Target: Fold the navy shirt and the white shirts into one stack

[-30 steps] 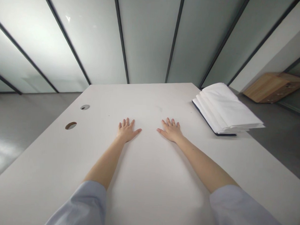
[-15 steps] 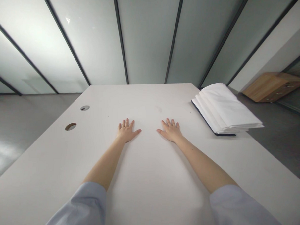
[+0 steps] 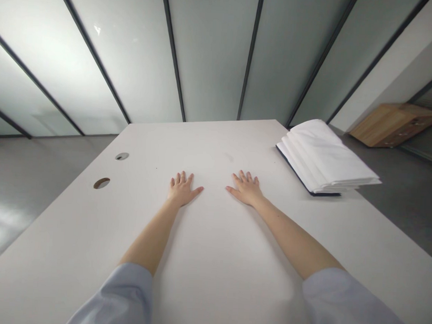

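My left hand (image 3: 181,190) lies palm down on the white table (image 3: 212,257), fingers spread, holding nothing. To its right, a short gap apart, my right hand (image 3: 247,188) rests flat on the same tabletop with its fingers spread too. A stack of folded white cloth (image 3: 327,157) lies near the table's right edge, beyond my right hand and apart from it. Under the cloth a dark navy item (image 3: 325,194) shows only as a thin edge, so its kind is hidden.
Two round holes pierce the table on the left, one a bare hole (image 3: 102,183), the other with a grey grommet (image 3: 122,156). Frosted glass panels (image 3: 213,57) stand behind the table's far edge. A wooden cabinet (image 3: 389,124) stands on the floor at the right.
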The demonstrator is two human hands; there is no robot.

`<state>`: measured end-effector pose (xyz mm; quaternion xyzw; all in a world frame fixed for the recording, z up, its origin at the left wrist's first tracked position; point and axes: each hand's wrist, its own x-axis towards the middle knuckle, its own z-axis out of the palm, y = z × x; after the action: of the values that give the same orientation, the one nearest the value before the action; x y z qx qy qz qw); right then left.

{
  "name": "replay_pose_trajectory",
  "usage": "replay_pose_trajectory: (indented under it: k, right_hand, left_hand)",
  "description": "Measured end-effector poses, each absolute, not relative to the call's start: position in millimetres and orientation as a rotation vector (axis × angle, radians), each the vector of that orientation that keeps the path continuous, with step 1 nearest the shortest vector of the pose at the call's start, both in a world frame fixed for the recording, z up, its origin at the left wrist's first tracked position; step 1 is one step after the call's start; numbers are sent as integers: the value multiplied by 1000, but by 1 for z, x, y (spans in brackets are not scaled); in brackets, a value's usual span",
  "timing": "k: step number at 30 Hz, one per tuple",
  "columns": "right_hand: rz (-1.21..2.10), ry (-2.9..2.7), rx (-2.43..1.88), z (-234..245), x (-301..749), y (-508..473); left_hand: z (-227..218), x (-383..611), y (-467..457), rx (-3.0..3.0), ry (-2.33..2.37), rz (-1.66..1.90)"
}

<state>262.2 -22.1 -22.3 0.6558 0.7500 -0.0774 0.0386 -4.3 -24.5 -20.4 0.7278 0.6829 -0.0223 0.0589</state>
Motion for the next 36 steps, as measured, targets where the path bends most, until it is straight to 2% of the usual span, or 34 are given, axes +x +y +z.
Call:
replay_pose_trajectory:
  k: [36]
  right_hand:
    - [-226,2313,2010,-23,265,-21]
  left_hand:
    - [-21,-5,-24,2214,2059,-62]
